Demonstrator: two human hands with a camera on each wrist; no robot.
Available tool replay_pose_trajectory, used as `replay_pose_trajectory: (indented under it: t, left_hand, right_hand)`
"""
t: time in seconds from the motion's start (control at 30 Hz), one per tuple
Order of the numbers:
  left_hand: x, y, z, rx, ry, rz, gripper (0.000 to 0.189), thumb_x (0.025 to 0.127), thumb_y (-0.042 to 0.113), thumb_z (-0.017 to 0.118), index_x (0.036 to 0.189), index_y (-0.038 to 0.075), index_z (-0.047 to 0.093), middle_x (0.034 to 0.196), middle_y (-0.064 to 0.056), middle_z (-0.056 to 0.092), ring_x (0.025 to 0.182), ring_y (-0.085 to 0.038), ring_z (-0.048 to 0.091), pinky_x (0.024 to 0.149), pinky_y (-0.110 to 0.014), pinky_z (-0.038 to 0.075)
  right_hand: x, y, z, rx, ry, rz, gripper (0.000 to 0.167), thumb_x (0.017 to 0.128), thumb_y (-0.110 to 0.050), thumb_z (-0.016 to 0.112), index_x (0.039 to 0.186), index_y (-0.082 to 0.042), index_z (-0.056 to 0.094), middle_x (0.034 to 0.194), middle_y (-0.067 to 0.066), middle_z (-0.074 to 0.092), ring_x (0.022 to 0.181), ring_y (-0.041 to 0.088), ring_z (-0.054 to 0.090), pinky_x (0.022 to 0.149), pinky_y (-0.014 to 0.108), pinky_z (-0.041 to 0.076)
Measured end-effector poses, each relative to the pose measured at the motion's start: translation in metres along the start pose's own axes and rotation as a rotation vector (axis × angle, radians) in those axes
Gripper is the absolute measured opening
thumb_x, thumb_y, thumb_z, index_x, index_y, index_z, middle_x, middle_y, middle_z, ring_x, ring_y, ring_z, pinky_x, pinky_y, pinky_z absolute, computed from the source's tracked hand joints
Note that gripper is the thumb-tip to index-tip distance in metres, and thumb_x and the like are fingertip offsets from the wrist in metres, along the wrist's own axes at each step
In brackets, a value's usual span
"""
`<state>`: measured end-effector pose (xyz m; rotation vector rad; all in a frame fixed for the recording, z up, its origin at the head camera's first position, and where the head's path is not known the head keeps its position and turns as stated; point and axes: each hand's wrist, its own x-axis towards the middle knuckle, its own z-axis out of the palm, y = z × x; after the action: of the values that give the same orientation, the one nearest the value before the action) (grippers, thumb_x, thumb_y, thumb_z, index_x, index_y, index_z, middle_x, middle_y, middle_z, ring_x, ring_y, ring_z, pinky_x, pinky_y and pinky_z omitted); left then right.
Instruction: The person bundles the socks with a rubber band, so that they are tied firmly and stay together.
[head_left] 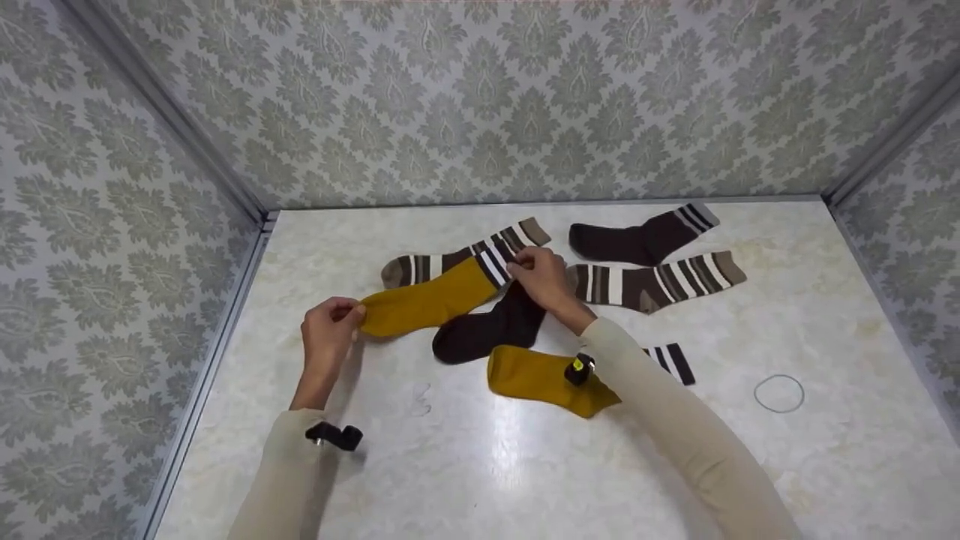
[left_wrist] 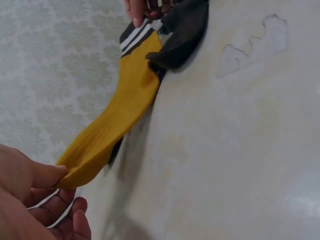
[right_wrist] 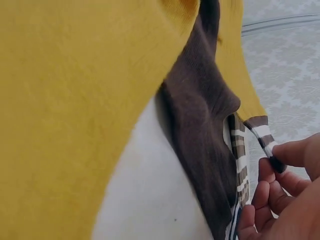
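A mustard sock (head_left: 424, 304) with a black-and-white striped cuff is stretched between both hands. Its toe is pinched between the thumb and fingers of my left hand (head_left: 328, 330). At the cuff, my right hand (head_left: 544, 279) pinches the band, also seen in the right wrist view, where the cuff (right_wrist: 265, 137) is between thumb and fingers. A brown-and-white striped sock (head_left: 424, 268) lies behind the held sock, partly covered by it. In front is a dark brown sock (head_left: 484, 334), its upper part hidden by my right hand. Another mustard sock (head_left: 525, 373) lies partly under my right forearm.
At the back right is a dark sock (head_left: 626, 244) with a grey striped cuff. A second striped sock (head_left: 686, 283) lies just in front of it. A thin ring (head_left: 778, 394) is on the tabletop (head_left: 450, 480) at the right. Patterned walls (head_left: 487, 97) enclose the table.
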<state>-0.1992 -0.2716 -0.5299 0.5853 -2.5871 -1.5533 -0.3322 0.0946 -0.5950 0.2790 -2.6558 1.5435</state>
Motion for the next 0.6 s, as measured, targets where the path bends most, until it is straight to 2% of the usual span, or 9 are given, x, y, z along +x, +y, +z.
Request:
replay_pose_trajectory:
  t: [0.13, 0.2, 0.23, 0.37, 0.5, 0.53, 0.6]
  left_hand:
    - [-0.004, 0.009, -0.004, -0.058, -0.012, 0.015, 0.021, 0.110, 0.015, 0.070, 0.123, 0.000, 0.075, 0.117, -0.016, 0.073, 0.103, -0.024, 0.067, 0.084, -0.021, 0.056]
    - [-0.006, 0.013, -0.005, -0.081, -0.013, 0.051, 0.020, 0.109, 0.014, 0.071, 0.121, -0.001, 0.075, 0.114, -0.016, 0.073, 0.100, -0.024, 0.067, 0.086, -0.026, 0.058]
    - [-0.007, 0.015, -0.005, -0.093, -0.012, 0.065, 0.019, 0.109, 0.013, 0.071, 0.120, -0.002, 0.075, 0.113, -0.016, 0.073, 0.100, -0.023, 0.068, 0.087, -0.029, 0.059]
    - [-0.011, 0.024, -0.005, -0.130, -0.028, 0.104, 0.019, 0.109, 0.013, 0.072, 0.119, -0.003, 0.075, 0.113, -0.015, 0.074, 0.099, -0.021, 0.069, 0.087, -0.028, 0.061]
    - [-0.015, 0.032, -0.005, -0.159, -0.046, 0.110, 0.019, 0.109, 0.014, 0.072, 0.119, -0.002, 0.075, 0.113, -0.016, 0.074, 0.100, -0.021, 0.070, 0.085, -0.021, 0.060]
    - [-0.016, 0.034, -0.004, -0.168, -0.049, 0.113, 0.019, 0.109, 0.013, 0.072, 0.119, -0.003, 0.075, 0.113, -0.016, 0.074, 0.100, -0.021, 0.071, 0.085, -0.021, 0.060]
    - [-0.018, 0.037, -0.003, -0.183, -0.057, 0.119, 0.019, 0.108, 0.013, 0.072, 0.119, -0.003, 0.075, 0.113, -0.016, 0.074, 0.100, -0.022, 0.071, 0.085, -0.020, 0.060]
  right_hand:
    - [-0.027, -0.046, -0.021, 0.055, 0.018, 0.026, 0.019, 0.103, -0.022, 0.077, 0.106, -0.004, 0.081, 0.100, 0.010, 0.078, 0.092, 0.024, 0.070, 0.087, 0.040, 0.055]
    - [-0.032, -0.051, -0.026, 0.062, 0.037, 0.026, 0.018, 0.103, -0.022, 0.077, 0.107, -0.004, 0.081, 0.100, 0.009, 0.077, 0.091, 0.021, 0.069, 0.085, 0.035, 0.054]
    - [-0.038, -0.062, -0.031, 0.063, 0.045, 0.035, 0.017, 0.103, -0.017, 0.076, 0.108, -0.002, 0.080, 0.101, 0.011, 0.077, 0.090, 0.021, 0.069, 0.084, 0.035, 0.054]
    - [-0.044, -0.066, -0.040, 0.182, 0.043, 0.030, 0.014, 0.104, -0.010, 0.075, 0.109, 0.003, 0.079, 0.099, 0.012, 0.075, 0.087, 0.020, 0.070, 0.082, 0.030, 0.060]
    - [-0.049, -0.067, -0.050, 0.305, 0.026, 0.053, 0.012, 0.105, -0.006, 0.074, 0.109, 0.005, 0.077, 0.098, 0.012, 0.073, 0.090, 0.025, 0.072, 0.088, 0.040, 0.066]
    - [-0.050, -0.067, -0.053, 0.324, 0.025, 0.060, 0.012, 0.105, -0.006, 0.074, 0.109, 0.005, 0.077, 0.099, 0.011, 0.072, 0.092, 0.027, 0.072, 0.090, 0.043, 0.065]
    - [-0.052, -0.066, -0.060, 0.292, 0.039, 0.052, 0.013, 0.104, -0.008, 0.075, 0.109, 0.003, 0.078, 0.099, 0.010, 0.073, 0.093, 0.026, 0.071, 0.091, 0.042, 0.065]
